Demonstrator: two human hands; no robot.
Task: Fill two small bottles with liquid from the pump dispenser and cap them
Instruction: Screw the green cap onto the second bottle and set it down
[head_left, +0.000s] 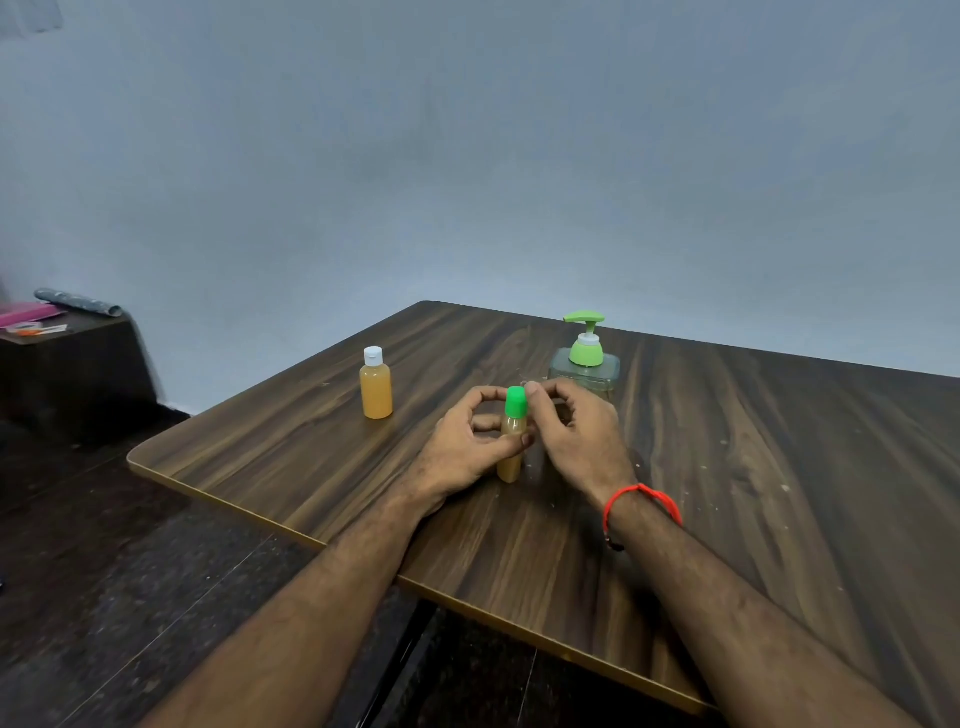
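Note:
A small bottle (510, 462) of orange liquid stands upright on the wooden table (727, 467), topped by a green cap (516, 401). My left hand (465, 447) grips the bottle's body from the left. My right hand (571, 431) pinches the green cap from the right with thumb and fingertips. A second small bottle (376, 389), also full of orange liquid and closed with a white flip cap, stands apart at the left. The pump dispenser (586, 358), clear with a green pump head, stands just behind my hands.
The table's left corner and near edge (228, 499) run diagonally in front of me over a dark floor. A low dark cabinet (67, 358) with a pink item and a grey roll sits far left by the wall.

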